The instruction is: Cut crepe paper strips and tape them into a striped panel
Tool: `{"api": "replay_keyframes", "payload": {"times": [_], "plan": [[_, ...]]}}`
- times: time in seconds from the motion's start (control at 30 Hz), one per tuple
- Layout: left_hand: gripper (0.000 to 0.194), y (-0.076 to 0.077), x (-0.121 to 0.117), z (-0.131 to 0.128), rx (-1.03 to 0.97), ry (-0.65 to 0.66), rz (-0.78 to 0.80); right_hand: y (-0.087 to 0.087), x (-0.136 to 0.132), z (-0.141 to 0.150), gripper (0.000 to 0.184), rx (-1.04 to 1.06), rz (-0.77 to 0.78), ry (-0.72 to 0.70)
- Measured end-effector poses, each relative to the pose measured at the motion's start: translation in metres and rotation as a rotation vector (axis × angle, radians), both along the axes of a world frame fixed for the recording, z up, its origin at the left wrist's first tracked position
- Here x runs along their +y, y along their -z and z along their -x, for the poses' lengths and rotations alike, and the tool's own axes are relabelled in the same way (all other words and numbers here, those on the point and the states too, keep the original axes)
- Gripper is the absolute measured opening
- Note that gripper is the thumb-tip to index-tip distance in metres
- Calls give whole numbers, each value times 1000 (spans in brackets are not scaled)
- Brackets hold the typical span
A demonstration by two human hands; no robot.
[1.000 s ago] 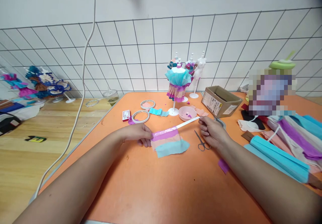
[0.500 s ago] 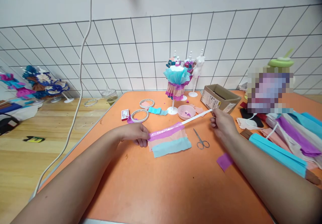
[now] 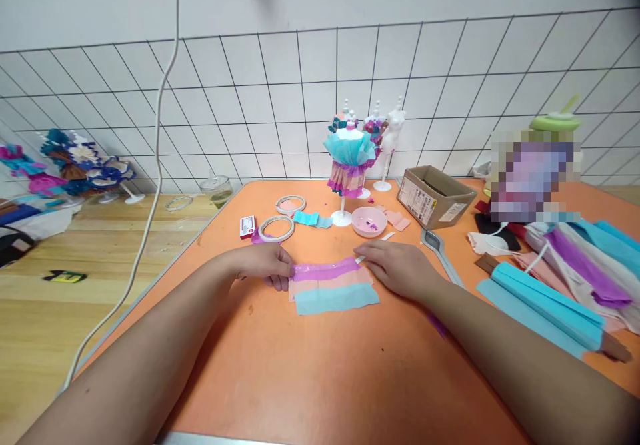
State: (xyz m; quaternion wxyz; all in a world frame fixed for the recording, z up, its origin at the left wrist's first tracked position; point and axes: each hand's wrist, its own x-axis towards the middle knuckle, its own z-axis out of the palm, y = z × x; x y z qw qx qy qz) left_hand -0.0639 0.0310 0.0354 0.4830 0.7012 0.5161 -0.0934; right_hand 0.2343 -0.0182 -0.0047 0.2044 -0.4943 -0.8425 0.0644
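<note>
Layered crepe paper in purple, peach and pale blue [image 3: 333, 287] lies on the orange table. My left hand [image 3: 266, 266] pinches its left end at the purple band, where a shiny tape strip runs along the top. My right hand [image 3: 397, 266] is at the band's right end, fingers close together over a narrow white strip [image 3: 389, 236]. Bits of this strip show at the fingertips and behind the hand. Under my right forearm a purple scrap [image 3: 437, 325] peeks out. The scissors are hidden from view.
Two tape rolls [image 3: 277, 229] and a small red-and-white box [image 3: 247, 227] lie left. Behind stand a dressed mini mannequin [image 3: 350, 161], a pink bowl [image 3: 369, 222] and a cardboard box [image 3: 436, 197]. Folded crepe paper [image 3: 550, 305] is at right; a white cable [image 3: 159, 118] hangs left.
My right hand has moved left and down, from the far end of the white strip to the edge of the layered paper. It now covers the scissors. My left hand stays in place.
</note>
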Motion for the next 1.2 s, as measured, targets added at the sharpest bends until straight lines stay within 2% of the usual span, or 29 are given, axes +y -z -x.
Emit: {"api": "replay_keyframes", "payload": {"times": [0.1, 0.2, 0.43, 0.53, 0.63, 0.9, 1.07, 1.13, 1.2], "plan": [[25, 0, 1, 1, 15, 4, -1, 2, 1, 3, 28, -253, 30, 94], [23, -2, 0, 2, 35, 3, 1, 2, 7, -2, 25, -330, 46, 162], [23, -8, -1, 5, 97, -9, -52, 5, 10, -10, 23, -354, 32, 206], [24, -6, 0, 8, 84, -7, -46, 5, 6, -5, 35, -361, 19, 153], [25, -5, 1, 10, 81, 12, -41, 5, 4, 1, 34, -420, 33, 107], [28, -5, 1, 12, 118, 15, -63, 7, 11, -4, 26, -460, 39, 269], [28, -1, 1, 7, 29, 6, -101, 1, 6, -2, 30, -395, -27, 378], [26, 1, -2, 2, -11, 50, -139, 1, 3, 2, 33, -277, -64, 297], [25, 1, -4, -2, -48, 115, -176, 4, 2, 4, 36, -123, -75, 132]]}}
